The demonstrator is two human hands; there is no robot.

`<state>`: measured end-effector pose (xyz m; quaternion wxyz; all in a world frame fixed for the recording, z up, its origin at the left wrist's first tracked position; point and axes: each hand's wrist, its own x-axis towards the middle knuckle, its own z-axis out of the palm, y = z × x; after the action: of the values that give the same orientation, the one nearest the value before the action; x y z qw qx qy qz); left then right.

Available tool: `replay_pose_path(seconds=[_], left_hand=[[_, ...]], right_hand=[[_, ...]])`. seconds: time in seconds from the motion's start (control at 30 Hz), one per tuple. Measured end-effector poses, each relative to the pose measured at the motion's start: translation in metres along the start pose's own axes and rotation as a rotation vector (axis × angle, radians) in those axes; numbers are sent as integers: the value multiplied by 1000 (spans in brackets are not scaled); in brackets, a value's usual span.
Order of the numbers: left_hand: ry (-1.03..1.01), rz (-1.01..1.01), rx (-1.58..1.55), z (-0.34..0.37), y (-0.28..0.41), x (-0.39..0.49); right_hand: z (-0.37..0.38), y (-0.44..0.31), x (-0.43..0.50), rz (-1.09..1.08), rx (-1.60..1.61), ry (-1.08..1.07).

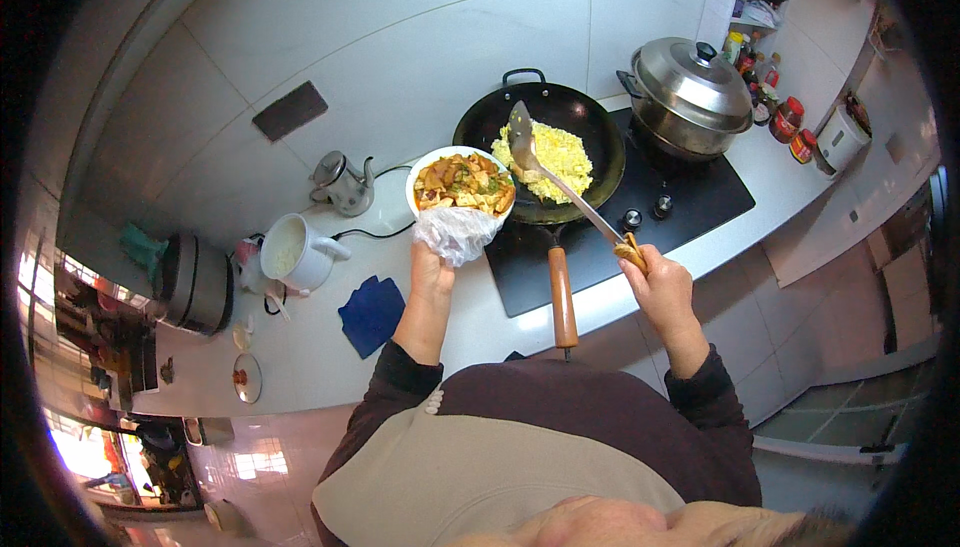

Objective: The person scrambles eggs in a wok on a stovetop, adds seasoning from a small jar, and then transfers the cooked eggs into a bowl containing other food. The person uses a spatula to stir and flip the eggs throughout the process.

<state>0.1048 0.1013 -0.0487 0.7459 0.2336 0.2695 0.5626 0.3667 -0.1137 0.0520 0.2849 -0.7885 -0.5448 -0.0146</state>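
Note:
My left hand [433, 271] grips a white bowl [410, 193] through a crumpled clear plastic bag [459, 236]. Chunky cooked food [459, 181] in reddish sauce with green bits fills this bowl, which overlaps the wok's left rim in view. In my right hand [663, 288] is the handle of a metal spatula [574, 199]; its blade is over the wok. Yellow crumbly food [564, 153], possibly egg with rice, lies in the black wok [609, 123]. The wok's wooden handle [559, 288] points toward me, and neither hand is on it.
A lidded steel pot [686, 108] stands right of the wok on the black cooktop [525, 284]. Jars [787, 119] line the wall beyond. To the left are a steel kettle [346, 185], a white handled pot [300, 254], a blue cloth [372, 314] and a glass lid [247, 379].

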Motion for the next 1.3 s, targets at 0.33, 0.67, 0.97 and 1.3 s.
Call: replay_pose_path(seconds=[0.33, 0.67, 0.97, 1.3], left_hand=[[63, 12, -44, -12, -7, 8], [56, 30, -70, -18, -8, 11], [48, 52, -26, -13, -6, 12], [40, 56, -28, -14, -1, 10]], right_hand=[[-10, -2, -22, -135, 104, -223], [-10, -8, -38, -215, 69, -143], [-11, -7, -39, -208, 20, -130], [-5, -12, -44, -217, -86, -50]])
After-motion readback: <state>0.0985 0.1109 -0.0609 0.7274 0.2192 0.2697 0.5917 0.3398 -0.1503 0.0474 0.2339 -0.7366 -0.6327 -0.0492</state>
